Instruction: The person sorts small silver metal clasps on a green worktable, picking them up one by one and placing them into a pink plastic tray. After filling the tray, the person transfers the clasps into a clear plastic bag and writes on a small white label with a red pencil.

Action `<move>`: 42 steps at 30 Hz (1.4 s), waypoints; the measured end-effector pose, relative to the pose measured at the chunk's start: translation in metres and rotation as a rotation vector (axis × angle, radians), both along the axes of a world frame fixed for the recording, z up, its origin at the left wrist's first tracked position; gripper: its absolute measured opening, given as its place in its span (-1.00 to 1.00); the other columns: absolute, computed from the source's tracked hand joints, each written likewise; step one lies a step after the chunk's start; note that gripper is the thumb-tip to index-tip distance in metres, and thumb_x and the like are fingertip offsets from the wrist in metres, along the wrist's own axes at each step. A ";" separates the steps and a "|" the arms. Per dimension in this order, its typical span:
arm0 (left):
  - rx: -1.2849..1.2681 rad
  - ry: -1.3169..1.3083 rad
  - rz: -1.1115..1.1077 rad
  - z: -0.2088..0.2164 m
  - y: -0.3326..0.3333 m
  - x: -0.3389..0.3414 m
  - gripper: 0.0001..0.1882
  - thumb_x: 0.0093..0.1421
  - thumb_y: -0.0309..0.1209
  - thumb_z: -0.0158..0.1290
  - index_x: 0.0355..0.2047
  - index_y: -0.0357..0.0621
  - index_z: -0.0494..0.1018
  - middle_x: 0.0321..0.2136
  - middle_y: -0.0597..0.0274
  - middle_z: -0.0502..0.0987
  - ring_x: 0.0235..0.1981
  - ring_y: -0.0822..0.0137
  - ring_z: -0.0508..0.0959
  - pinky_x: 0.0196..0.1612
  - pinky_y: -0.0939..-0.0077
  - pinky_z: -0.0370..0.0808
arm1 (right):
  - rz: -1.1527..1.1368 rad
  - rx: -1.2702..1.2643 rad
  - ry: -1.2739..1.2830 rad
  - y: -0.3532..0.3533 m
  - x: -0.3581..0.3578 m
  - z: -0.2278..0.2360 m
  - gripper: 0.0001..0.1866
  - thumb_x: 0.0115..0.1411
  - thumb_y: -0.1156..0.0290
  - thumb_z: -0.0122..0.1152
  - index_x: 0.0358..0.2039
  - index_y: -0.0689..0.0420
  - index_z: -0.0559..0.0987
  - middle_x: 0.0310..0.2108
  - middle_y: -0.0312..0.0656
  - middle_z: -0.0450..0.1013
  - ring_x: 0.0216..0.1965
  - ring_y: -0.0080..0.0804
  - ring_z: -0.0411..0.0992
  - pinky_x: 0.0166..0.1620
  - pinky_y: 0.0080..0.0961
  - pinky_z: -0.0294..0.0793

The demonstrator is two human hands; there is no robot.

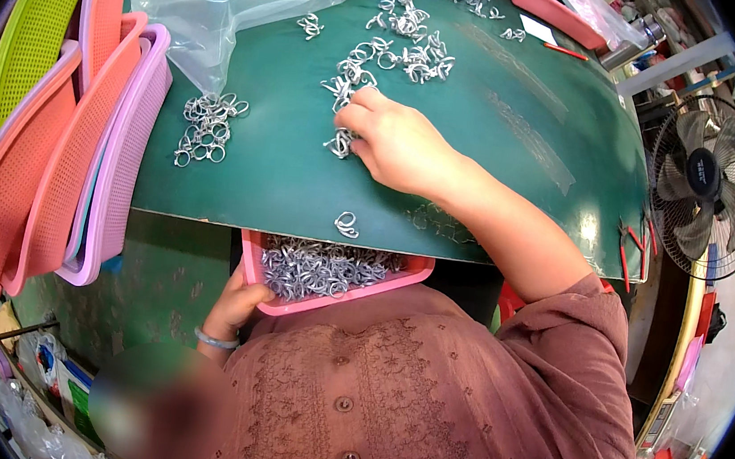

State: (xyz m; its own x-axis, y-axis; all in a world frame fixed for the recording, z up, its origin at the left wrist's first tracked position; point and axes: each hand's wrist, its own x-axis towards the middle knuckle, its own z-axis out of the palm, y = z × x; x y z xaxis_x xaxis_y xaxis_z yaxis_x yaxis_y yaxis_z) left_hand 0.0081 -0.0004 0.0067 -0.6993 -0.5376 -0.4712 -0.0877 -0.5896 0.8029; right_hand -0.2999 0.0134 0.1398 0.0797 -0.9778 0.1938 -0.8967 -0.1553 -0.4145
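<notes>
Under the near edge of the green desk (282, 189), a pink basket (342, 302) is gripped at its left end by the left hand (241, 301). The right hand (399, 143) is curled over grey metal rings (340, 143), which lie on the desk and in the basket; whether any is pinched cannot be told. The basket is best kept steady against the edge, lest the lone ring (346, 225) be lost.

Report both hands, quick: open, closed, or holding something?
Left hand: closed on the rim of the pink basket.
Right hand: partly curled at the silvery rings; whether its grip holds any cannot be told.
</notes>
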 end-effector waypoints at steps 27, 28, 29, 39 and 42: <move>-0.005 0.034 -0.011 -0.005 -0.002 -0.001 -0.28 -0.18 -0.67 -0.08 0.11 -0.29 0.15 -0.15 0.26 0.40 -0.18 0.41 0.42 -0.12 0.55 0.38 | -0.123 -0.076 -0.194 0.058 -0.052 0.005 -0.79 -0.06 0.64 0.07 -0.33 0.22 0.45 -0.32 -0.10 0.39 -0.27 -0.18 0.38 -0.22 -0.41 0.39; -0.005 0.032 -0.012 -0.005 -0.002 0.000 -0.28 -0.18 -0.67 -0.08 0.11 -0.30 0.14 -0.14 0.26 0.40 -0.18 0.41 0.42 -0.11 0.54 0.37 | -0.070 -0.121 -0.196 0.058 -0.050 0.005 -0.77 -0.06 0.63 0.09 -0.31 0.22 0.46 -0.33 -0.10 0.39 -0.27 -0.19 0.37 -0.22 -0.41 0.39; -0.008 0.030 -0.014 -0.004 -0.002 -0.001 -0.28 -0.18 -0.67 -0.09 0.12 -0.30 0.14 -0.14 0.26 0.39 -0.17 0.40 0.42 -0.10 0.54 0.37 | -0.078 -0.090 -0.168 0.057 -0.050 0.003 -0.77 -0.06 0.60 0.09 -0.31 0.22 0.46 -0.32 -0.09 0.39 -0.23 -0.15 0.36 -0.18 -0.36 0.37; -0.003 0.007 -0.020 -0.008 -0.002 0.003 -0.25 -0.18 -0.67 -0.08 0.14 -0.31 0.10 -0.05 0.21 0.36 -0.07 0.35 0.39 0.00 0.49 0.32 | -0.266 0.120 -0.576 0.056 -0.052 -0.003 -0.83 0.02 0.57 0.13 -0.33 0.21 0.41 -0.52 -0.28 0.36 -0.50 -0.58 0.34 -0.41 -0.61 0.34; -0.004 0.013 -0.025 -0.006 -0.003 0.002 -0.25 -0.18 -0.66 -0.09 0.14 -0.31 0.10 -0.04 0.20 0.36 -0.06 0.35 0.39 0.00 0.49 0.32 | -0.281 0.199 -0.877 0.054 -0.056 -0.005 -0.86 0.09 0.55 0.11 -0.31 0.21 0.40 -0.47 -0.34 0.35 -0.47 -0.67 0.31 -0.39 -0.69 0.32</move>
